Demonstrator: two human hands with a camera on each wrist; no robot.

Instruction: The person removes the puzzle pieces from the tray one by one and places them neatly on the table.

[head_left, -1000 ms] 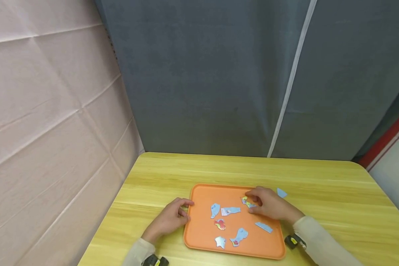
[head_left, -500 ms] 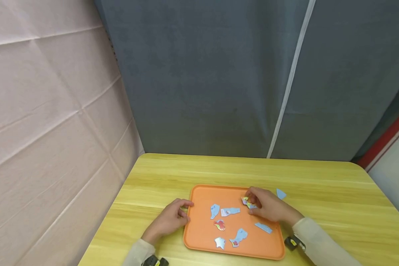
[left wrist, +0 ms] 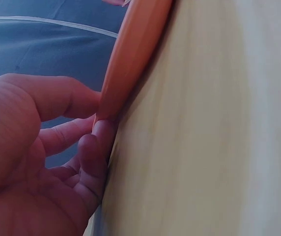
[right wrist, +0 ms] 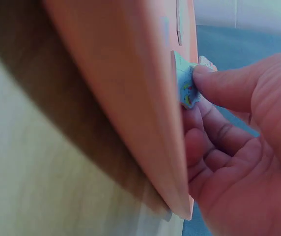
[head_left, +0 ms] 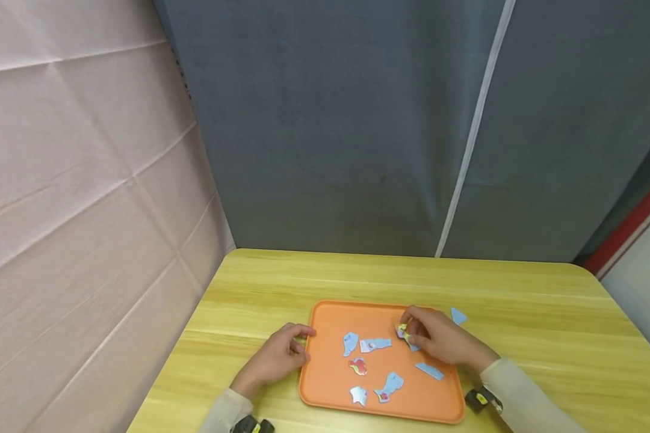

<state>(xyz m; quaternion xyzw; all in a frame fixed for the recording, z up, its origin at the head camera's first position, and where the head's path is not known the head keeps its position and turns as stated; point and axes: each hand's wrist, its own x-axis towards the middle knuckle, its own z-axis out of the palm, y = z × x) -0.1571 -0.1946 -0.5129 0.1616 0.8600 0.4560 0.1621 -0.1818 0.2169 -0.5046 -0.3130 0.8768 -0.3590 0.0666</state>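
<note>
In the head view an orange tray [head_left: 333, 316] lies on the table. My left hand [head_left: 276, 355] holds its left rim; in the left wrist view the thumb and bent fingers [left wrist: 94, 152] meet at that edge. Over the tray's upper right, my right hand [head_left: 441, 337] pinches a blue, yellow and pink puzzle piece [head_left: 402, 331] between thumb and fingers. The right wrist view shows that piece near the tray surface. Other puzzle pieces lie on the tray: two blue ones at mid left, a red one [head_left: 358, 366], a pale one [head_left: 359, 395], a curved blue one [head_left: 392, 383] and a blue strip [head_left: 430, 371].
A blue triangular piece [head_left: 457, 316] lies on the wooden table [head_left: 281, 282] just beyond the tray's upper right corner. Behind the table hangs a dark grey curtain [head_left: 325, 132]. A pale cloth wall [head_left: 86, 210] stands at the left.
My right hand has turned the pinched puzzle piece a little and shifted it slightly toward the right. My left hand and the other pieces stay as they were.
</note>
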